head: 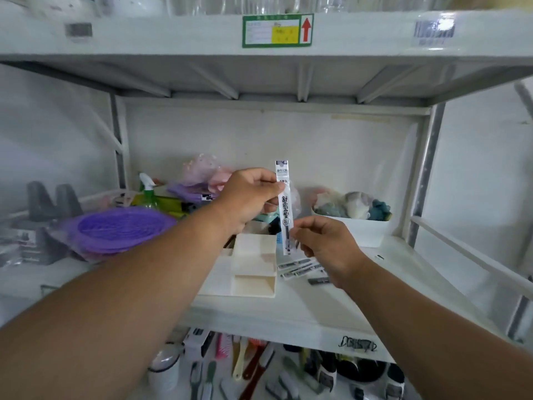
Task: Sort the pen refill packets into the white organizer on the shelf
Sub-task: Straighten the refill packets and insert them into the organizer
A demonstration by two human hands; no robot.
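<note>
Above organizer [253, 267]: refill packet [284, 206] upright, lengthwise vertical

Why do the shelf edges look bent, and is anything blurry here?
Head view: the wide-angle lens bows the upper shelf and side posts; lighting is soft and even; the packet held by both hands, left hand and right hand, is sharp, while corners and background clutter smear.

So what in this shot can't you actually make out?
- Organizer compartments, head view: the left forearm covers its left side.
- Loose packets on the shelf: partly behind the right hand.
- Small print on the held packet: too small and blurred.
- Barcode label: glare.
</note>
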